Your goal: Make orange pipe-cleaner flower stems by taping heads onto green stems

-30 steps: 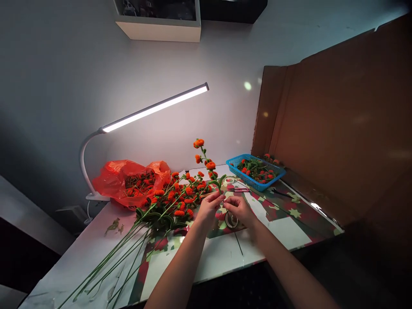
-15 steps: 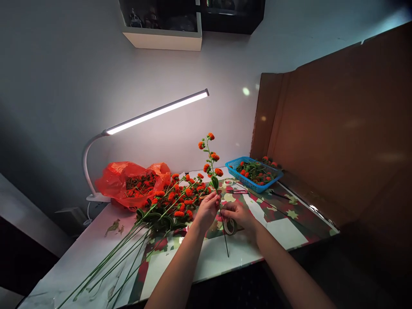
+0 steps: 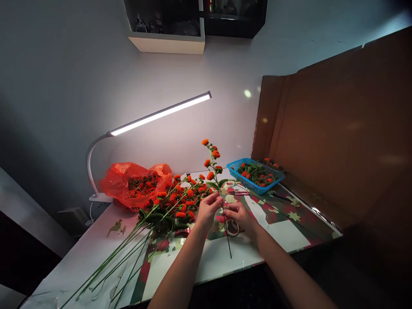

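Observation:
Upright in my left hand (image 3: 210,209) is an artificial flower stem (image 3: 229,246) with several orange blooms (image 3: 210,163) and green leaves below them. Finger and thumb pinch it just under the leaves. My right hand (image 3: 241,218) is closed at the same stem, slightly lower, its fingertips pinching what looks like tape against it. Below those fingers a roll of tape (image 3: 237,233) shows edge and hole; the strip itself is too thin to make out. The stem's bare dark end points down over the table.
Finished-looking flower stems (image 3: 128,253) lie in a pile at left. Behind them sits a red plastic bag (image 3: 112,182) of blooms. A blue basket (image 3: 262,189) holds more. Small snips (image 3: 238,193) and a white tape ring (image 3: 230,184) lie near it. A lamp (image 3: 161,113) shines above; cardboard (image 3: 334,128) stands at right.
The held flower stem has turned, so its blooms and leaves face differently. The roll below my right hand has swung to show more of its hole. The view has shifted slightly.

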Available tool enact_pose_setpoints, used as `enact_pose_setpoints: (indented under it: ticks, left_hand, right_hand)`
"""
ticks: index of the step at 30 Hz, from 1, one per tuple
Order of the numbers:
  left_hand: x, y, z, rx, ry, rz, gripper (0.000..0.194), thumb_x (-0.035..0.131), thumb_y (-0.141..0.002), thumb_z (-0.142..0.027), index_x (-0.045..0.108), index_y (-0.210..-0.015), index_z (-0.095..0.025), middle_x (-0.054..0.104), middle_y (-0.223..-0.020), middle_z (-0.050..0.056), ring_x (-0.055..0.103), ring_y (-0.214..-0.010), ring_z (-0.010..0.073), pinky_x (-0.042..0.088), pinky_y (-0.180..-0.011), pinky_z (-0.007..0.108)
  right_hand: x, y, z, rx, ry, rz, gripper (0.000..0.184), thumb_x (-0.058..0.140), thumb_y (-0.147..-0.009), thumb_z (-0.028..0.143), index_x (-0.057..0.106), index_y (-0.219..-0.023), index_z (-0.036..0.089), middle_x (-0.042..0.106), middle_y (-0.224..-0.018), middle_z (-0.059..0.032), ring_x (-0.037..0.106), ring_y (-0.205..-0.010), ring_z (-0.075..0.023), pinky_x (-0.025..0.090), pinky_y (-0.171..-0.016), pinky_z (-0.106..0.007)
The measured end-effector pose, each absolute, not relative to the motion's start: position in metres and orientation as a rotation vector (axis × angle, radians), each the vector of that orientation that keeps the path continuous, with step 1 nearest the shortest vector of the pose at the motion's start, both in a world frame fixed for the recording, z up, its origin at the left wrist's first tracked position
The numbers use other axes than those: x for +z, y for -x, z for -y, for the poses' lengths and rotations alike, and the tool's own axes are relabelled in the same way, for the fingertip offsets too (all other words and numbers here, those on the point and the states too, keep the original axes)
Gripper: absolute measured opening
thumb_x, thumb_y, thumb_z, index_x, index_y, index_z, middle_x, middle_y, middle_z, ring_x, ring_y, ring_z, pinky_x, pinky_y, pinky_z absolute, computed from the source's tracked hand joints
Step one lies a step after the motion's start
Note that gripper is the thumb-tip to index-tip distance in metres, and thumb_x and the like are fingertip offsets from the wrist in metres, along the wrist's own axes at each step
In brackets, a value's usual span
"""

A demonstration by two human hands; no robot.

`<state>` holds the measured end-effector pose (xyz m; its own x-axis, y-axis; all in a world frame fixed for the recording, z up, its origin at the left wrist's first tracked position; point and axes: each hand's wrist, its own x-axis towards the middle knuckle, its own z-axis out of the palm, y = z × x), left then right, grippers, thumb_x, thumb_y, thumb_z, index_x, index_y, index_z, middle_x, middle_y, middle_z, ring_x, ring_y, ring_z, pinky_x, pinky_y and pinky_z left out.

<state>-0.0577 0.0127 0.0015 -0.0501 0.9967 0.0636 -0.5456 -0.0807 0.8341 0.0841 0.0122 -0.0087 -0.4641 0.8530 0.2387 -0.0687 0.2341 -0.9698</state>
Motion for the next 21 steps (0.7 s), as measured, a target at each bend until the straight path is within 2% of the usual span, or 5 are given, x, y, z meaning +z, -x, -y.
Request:
enact_pose_setpoints:
  ticks: [4, 7, 9, 15, 21]
  left_hand:
    - [0.003, 0.058, -0.011, 1.471, -0.745, -0.719, 0.049, 0.085, -0.048, -0.022, 0.067, -0.092, -0.014, 0.068, -0.072, 0.002, 0.063, -0.064, 0.0116, 0.048, -0.063, 0.022]
    - [0.002, 0.058, -0.012, 1.460, -0.674, -0.660, 0.051, 0.084, -0.049, -0.017, 0.063, -0.096, -0.015, 0.069, -0.074, 0.004, 0.065, -0.065, 0.0115, 0.049, -0.061, 0.019]
    - [0.002, 0.058, -0.012, 1.473, -0.646, -0.639, 0.051, 0.083, -0.051, -0.015, 0.061, -0.096, -0.015, 0.069, -0.074, 0.003, 0.066, -0.065, 0.0112, 0.049, -0.059, 0.018]
    - [0.004, 0.057, -0.013, 1.491, -0.609, -0.653, 0.041, 0.081, -0.052, -0.011, 0.059, -0.087, -0.015, 0.068, -0.075, 0.002, 0.065, -0.064, 0.0104, 0.050, -0.060, 0.018]
    - [0.006, 0.054, -0.010, 1.497, -0.617, -0.694, 0.035, 0.082, -0.052, -0.015, 0.062, -0.081, -0.014, 0.069, -0.075, 0.002, 0.066, -0.065, 0.0127, 0.050, -0.063, 0.022]
  right_hand:
    - [-0.013, -0.082, -0.016, 1.433, 0.691, 1.649, 0.032, 0.064, -0.073, 0.043, 0.062, -0.060, 0.014, 0.051, -0.054, 0.0012, 0.044, -0.051, -0.0096, 0.034, -0.051, -0.024]
    - [-0.018, -0.081, -0.020, 1.460, 0.688, 1.661, 0.034, 0.064, -0.074, 0.046, 0.067, -0.069, 0.013, 0.056, -0.058, -0.0006, 0.048, -0.055, -0.0111, 0.036, -0.054, -0.024]
    - [-0.021, -0.081, -0.023, 1.449, 0.688, 1.666, 0.036, 0.063, -0.074, 0.048, 0.066, -0.067, 0.012, 0.056, -0.058, -0.0009, 0.048, -0.055, -0.0112, 0.036, -0.054, -0.025]
    - [-0.021, -0.083, -0.023, 1.443, 0.742, 1.616, 0.036, 0.065, -0.071, 0.048, 0.067, -0.069, 0.012, 0.050, -0.053, 0.0017, 0.041, -0.051, -0.0090, 0.031, -0.049, -0.023]
    - [-0.011, -0.082, -0.017, 1.414, 0.753, 1.593, 0.035, 0.065, -0.069, 0.048, 0.064, -0.062, 0.014, 0.047, -0.053, 0.0018, 0.040, -0.051, -0.0100, 0.031, -0.048, -0.024]
